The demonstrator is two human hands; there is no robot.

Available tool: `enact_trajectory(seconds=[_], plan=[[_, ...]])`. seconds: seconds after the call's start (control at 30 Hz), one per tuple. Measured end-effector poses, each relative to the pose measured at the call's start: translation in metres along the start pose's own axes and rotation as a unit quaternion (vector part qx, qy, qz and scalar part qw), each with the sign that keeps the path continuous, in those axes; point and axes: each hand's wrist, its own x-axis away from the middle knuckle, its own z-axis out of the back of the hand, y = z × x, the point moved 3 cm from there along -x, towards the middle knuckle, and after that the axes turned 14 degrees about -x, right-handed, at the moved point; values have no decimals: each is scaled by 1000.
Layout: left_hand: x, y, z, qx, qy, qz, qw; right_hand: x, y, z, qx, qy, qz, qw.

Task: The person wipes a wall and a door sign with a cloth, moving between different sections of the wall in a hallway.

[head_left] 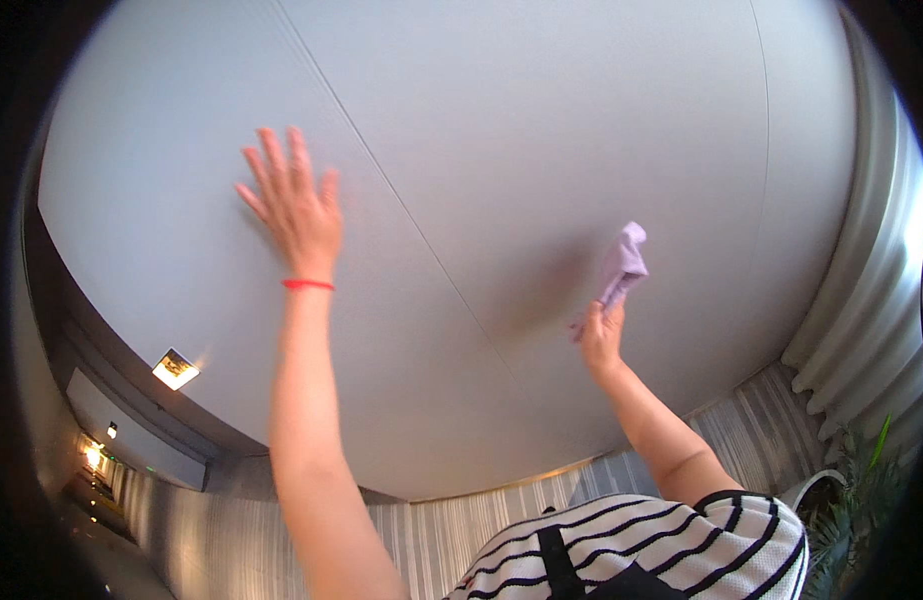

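A pale grey wall (pixel 461 135) with thin vertical seams fills most of the view before me. My left hand (pixel 296 214) is raised at the left with its fingers spread, the palm towards the wall; whether the palm touches it I cannot tell. A red band (pixel 308 285) circles that wrist. Lower and to the right, my right hand (pixel 602 337) grips a bunched lilac cloth (pixel 625 259), which sticks up above the fingers. The cloth's shadow falls on the wall to its left, so it seems to be a little off the surface.
Wavy light curtains (pixel 844 315) hang along the right side, with a leafy green plant (pixel 844 510) below them. Striped carpet (pixel 461 517) runs along the wall's foot. At the left, a lit square fixture (pixel 176 367) sits near the wall's edge, beside a dim corridor.
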Motion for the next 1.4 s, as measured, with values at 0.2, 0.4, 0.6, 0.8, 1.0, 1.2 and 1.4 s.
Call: enact_trajectory(seconds=[0.2,0.4,0.6,0.8,1.0,1.2,1.4], plan=[[-41,-61,-41,-50,21,49,997,-27,-24,-138,364,-110,415,827],[-41,-50,-31,-82,30,52,995,-40,-59,-194,479,-138,498,710],[-41,-43,-10,-82,-17,66,994,-112,-197,-292,460,-99,592,654],[-43,-24,-11,-46,-52,67,995,-229,-305,-384,409,15,731,546],[-35,-37,-2,-46,-44,62,996,-182,-303,-387,503,-53,587,633],[-32,-53,-9,-67,-8,60,996,-92,-151,-267,505,-128,588,619],[-37,-38,-17,-70,11,52,996,-13,-23,-136,535,-176,456,689]])
